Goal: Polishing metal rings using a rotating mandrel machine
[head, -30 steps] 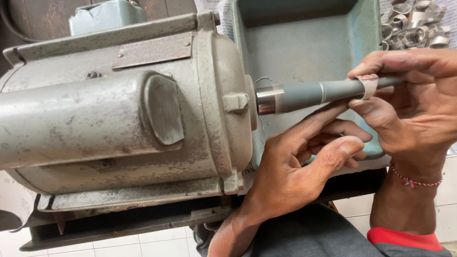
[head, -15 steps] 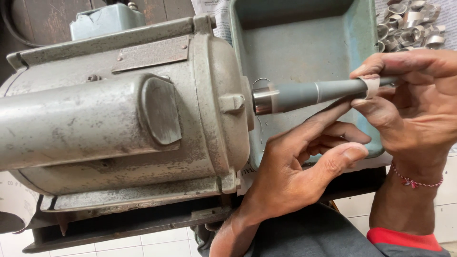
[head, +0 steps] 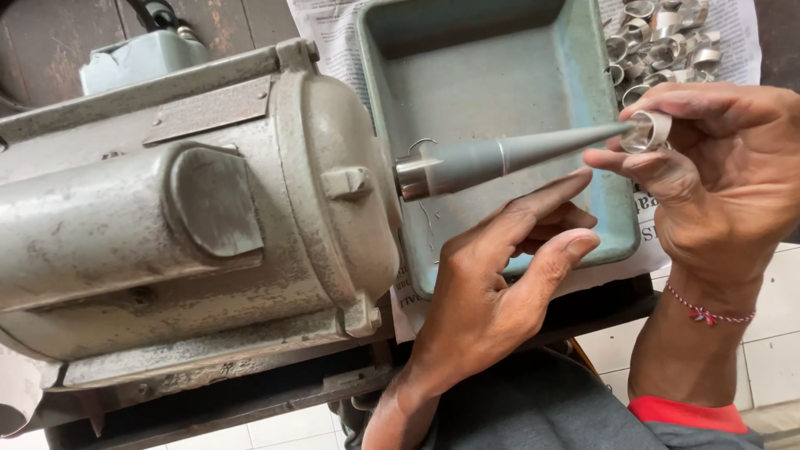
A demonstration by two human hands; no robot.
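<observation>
A workshop: worn grey motor [head: 192,225], tapered spindle [head: 508,154], pile of metal rings [head: 667,42].

Small silver metal ring [head: 648,131]: open band, shiny, held on edge at the very tip of the tapered grey spindle [head: 508,156]. Spindle juts sideways from the motor's [head: 192,225] end face, narrowing outward.

The only view comes from the camera on my head — it looks steeply down and sits close over my bench. The grey motor [head: 183,225] fills the left half, the green tray [head: 583,100] lies top centre, and my lap and the tiled floor [head: 775,367] show along the bottom edge.
</observation>
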